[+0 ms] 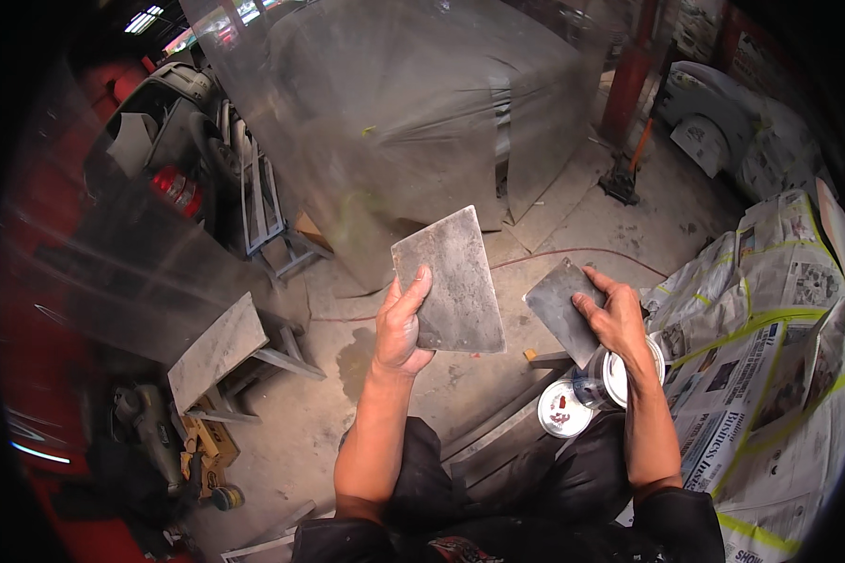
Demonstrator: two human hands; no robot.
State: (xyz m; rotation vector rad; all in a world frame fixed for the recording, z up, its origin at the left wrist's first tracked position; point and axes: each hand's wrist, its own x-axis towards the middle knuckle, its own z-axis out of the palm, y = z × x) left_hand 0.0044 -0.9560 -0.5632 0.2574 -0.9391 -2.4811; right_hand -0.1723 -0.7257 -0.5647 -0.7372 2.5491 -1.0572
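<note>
My left hand point(401, 324) is closed round a flat, rectangular grey board point(455, 286), tilted upright in front of me, its thumb lying across the face. The board's surface is speckled and worn, with pale edges. To the right, my right hand point(620, 319) pinches a smaller, thin dark grey spreader plate point(556, 305) between thumb and fingers. The two plates are apart, with floor visible between them. Below my right wrist stand cans with white lids; one lid point(565, 413) has a red smear, and my forearm partly hides the other can point(616, 380).
Newspaper with yellow-green tape point(770, 338) covers a large shape at right. Clear plastic sheeting point(413, 103) hangs ahead. A small stand with a grey top point(218, 352) is at left. A red hose point(582, 251) crosses the floor near a floor jack point(620, 180).
</note>
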